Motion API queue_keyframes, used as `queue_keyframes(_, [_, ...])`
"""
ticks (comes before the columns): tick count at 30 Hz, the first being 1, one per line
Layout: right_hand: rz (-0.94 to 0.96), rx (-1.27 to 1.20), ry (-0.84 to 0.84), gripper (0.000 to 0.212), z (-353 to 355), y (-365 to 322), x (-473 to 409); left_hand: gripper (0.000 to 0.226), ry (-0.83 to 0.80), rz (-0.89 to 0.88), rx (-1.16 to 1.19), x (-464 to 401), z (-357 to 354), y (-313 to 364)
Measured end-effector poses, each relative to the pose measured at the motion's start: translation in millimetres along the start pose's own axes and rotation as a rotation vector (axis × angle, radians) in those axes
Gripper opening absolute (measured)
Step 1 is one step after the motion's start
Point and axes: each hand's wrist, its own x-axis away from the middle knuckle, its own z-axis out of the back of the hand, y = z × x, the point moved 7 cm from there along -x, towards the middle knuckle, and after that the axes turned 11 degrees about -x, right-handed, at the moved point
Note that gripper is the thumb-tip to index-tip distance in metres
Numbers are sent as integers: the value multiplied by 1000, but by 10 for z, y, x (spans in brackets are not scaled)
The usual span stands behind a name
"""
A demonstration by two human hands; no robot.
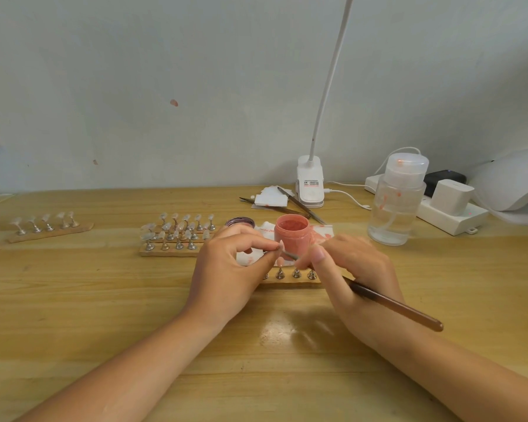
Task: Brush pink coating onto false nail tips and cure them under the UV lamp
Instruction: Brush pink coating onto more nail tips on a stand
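Hands: left hand (232, 263) pinches a nail tip (281, 247), steadying it for the brush (390, 304) gripped pen-style in right hand (352, 269); pink jar (292, 231) just behind, likely for quick reloading.

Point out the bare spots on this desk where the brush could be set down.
Bare wood lies along the near edge of the wooden table, left of the left hand, and between the far-left nail-stand strip and the middle strips. Crowded: around the pink jar, clear pump bottle and white power strip.
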Motion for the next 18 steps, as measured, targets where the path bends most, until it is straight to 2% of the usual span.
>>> queue_keyframes(2, [5, -21, 4, 50, 11, -3, 5, 29, 3, -6, -6, -3, 2, 2])
queue_keyframes(7, [-20, -1, -1, 36, 3, -2, -4, 25, 8, -4, -3, -1, 3, -7])
queue_keyframes(11, [-19, -36, 10, 53, 15, 7, 8, 31, 6, -3, -6, -7, 0, -11])
queue_keyframes(15, [-27, -31, 20, 36, 11, -4, -10, 24, 2, 6, -3, -7, -5, -24])
queue_keyframes(18, [-34, -46, -9, 46, -1, 13, -1, 27, -2, -2, 2, -10, -6, -17])
